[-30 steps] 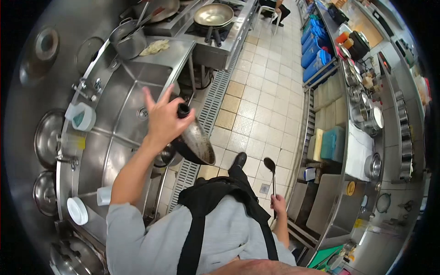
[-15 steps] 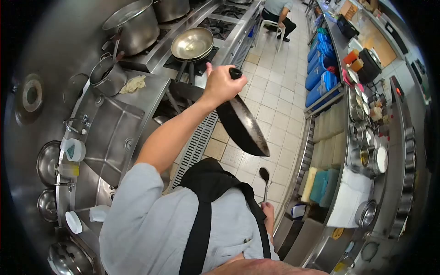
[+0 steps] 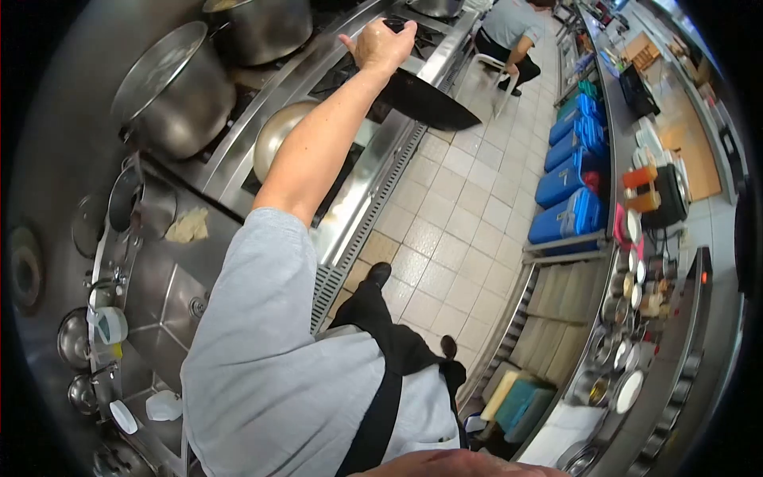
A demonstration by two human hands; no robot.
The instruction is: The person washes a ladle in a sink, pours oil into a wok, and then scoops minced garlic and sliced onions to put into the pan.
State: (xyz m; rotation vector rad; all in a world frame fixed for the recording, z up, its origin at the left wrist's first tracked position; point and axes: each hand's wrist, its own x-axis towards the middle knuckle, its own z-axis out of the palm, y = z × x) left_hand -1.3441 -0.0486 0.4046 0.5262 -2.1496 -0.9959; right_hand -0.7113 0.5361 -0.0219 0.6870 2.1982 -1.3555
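Note:
My left hand [image 3: 381, 48] stretches out over the stove edge, closed around the handle of a black frying pan [image 3: 429, 99]. The pan is tipped on its side, its dark outside facing me, and it reaches out over the aisle. Below my forearm, a pale metal pan [image 3: 278, 139] sits on the stove [image 3: 334, 238], partly covered by my arm. My right hand is out of sight beyond my body and apron. A dark rounded shape [image 3: 449, 347] shows near my right side, low over the floor tiles.
Large steel pots [image 3: 179, 91] stand along the stove's back. At left is a steel sink [image 3: 163, 302] with a crumpled cloth [image 3: 187, 226] beside it. Blue bins [image 3: 564, 187] line the right, under a counter of small containers. Further up the aisle, a person [image 3: 513, 36] sits on a white chair [image 3: 486, 67].
My left hand has carried the frying pan forward over the stove's front edge. My body has moved up the aisle. My right hand, earlier seen holding a long-handled spoon, has gone from view.

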